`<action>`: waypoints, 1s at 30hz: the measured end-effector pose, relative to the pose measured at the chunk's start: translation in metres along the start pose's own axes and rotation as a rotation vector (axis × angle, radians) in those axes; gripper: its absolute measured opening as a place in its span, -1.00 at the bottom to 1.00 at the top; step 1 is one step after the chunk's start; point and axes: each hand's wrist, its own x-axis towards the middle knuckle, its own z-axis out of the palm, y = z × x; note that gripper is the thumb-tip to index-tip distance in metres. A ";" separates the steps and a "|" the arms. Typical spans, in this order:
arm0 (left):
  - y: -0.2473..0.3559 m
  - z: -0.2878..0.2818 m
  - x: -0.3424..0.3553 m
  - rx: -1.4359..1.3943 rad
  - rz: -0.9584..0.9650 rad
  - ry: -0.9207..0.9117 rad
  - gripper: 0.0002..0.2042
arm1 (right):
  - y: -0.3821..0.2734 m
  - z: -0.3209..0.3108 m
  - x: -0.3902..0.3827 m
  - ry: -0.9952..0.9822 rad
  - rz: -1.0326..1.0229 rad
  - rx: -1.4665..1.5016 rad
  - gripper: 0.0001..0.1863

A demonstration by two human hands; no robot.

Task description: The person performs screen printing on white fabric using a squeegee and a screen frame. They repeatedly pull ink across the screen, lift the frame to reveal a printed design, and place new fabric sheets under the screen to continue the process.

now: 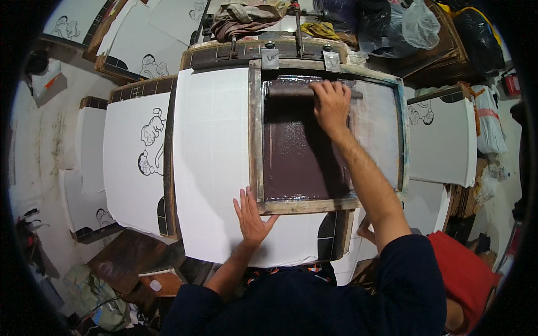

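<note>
My right hand [330, 106] is wrapped round the bar of a squeegee [288, 91], which lies across the far end of a wooden-framed printing screen [255, 134]. Dark purplish-brown ink [300, 173] coats the mesh on the near side of the squeegee. My left hand [251, 217] rests with its fingers spread at the frame's near left corner, over white fabric [213, 157]. This fabric covers a board and runs under the screen. Metal clamps [270, 57] hold the screen's far edge.
Boards with printed white fabric [131, 140] stand on the left, and another printed piece [443, 134] lies on the right. Crumpled rags [244, 21] and plastic bags [420, 25] sit at the back. A person in red [462, 274] is close by at the lower right.
</note>
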 end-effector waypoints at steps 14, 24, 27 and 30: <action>-0.004 0.009 0.001 -0.013 0.020 0.052 0.23 | -0.014 -0.015 -0.017 -0.402 0.069 -0.125 -0.45; -0.009 0.010 -0.004 -0.042 0.034 0.051 0.18 | -0.118 -0.133 -0.193 -0.440 0.135 0.009 -0.38; -0.009 0.010 -0.001 -0.049 0.020 0.051 0.19 | -0.122 -0.138 -0.200 -0.457 0.151 0.028 -0.36; -0.004 0.007 0.002 -0.112 -0.054 0.054 0.17 | -0.121 -0.139 -0.191 -0.405 0.109 -0.026 -0.42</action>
